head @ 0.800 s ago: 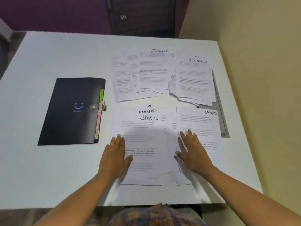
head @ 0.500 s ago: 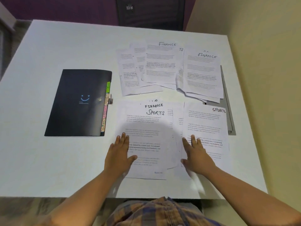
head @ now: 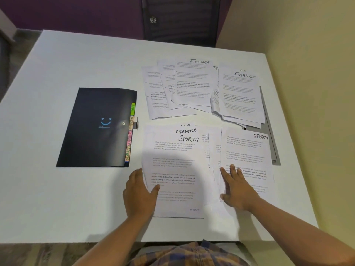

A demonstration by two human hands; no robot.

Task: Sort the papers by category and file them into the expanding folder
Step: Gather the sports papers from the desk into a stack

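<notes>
A shut black expanding folder (head: 99, 127) with coloured index tabs (head: 130, 135) lies left of the papers. Near me, a stack topped by a sheet headed SPORTS (head: 176, 160), with FINANCE showing just above that heading, lies beside another sheet headed SPORTS (head: 247, 150). My left hand (head: 140, 192) holds the left edge of the near-left stack, its fingers hidden under the paper and its thumb on top. My right hand (head: 238, 189) rests flat on the right SPORTS sheet with straight fingers. Farther off lie two fanned piles, each topped by FINANCE (head: 192, 83) (head: 240, 93).
Everything lies on a white table (head: 57, 198). A flat grey tray or folder (head: 269, 131) sticks out from under the right-hand papers near the table's right edge. A dark chair (head: 180, 18) stands beyond the far edge, and a beige wall (head: 307, 73) runs along the right.
My left hand slid from lying flat on the near-left stack to its left edge, with the fingers now under the paper. My right hand stays flat on the right sheet.
</notes>
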